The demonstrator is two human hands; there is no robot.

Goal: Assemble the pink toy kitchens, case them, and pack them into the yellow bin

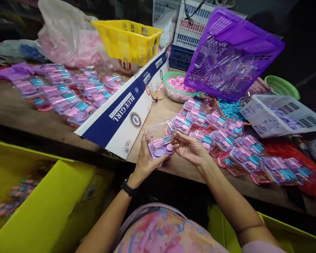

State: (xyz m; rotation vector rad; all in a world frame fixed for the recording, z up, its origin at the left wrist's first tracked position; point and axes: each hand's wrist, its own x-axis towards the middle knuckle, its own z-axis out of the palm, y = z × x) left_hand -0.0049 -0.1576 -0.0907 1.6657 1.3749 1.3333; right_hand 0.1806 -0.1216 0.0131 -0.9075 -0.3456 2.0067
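My left hand (144, 156) grips a small purple plastic case (160, 151) with its clear lid raised, just over the table's front edge. Inside the case lie a pink and blue strip and round purple pieces. At the case's right side is my right hand (188, 147), its thumb and fingers pinched together; what they hold, if anything, I cannot make out. Close to the right hand, several filled clear-lidded cases (222, 138) sit in stacked rows on the table (158, 114).
A BLUE GIRL cardboard divider (129, 109) separates more cases (60, 91) at left. Behind stand a yellow basket (129, 42), a green-rimmed bowl of pink pieces (179, 84), a tilted purple basket (226, 52) with clear parts and a white basket (281, 116). A yellow bin (39, 207) is below left.
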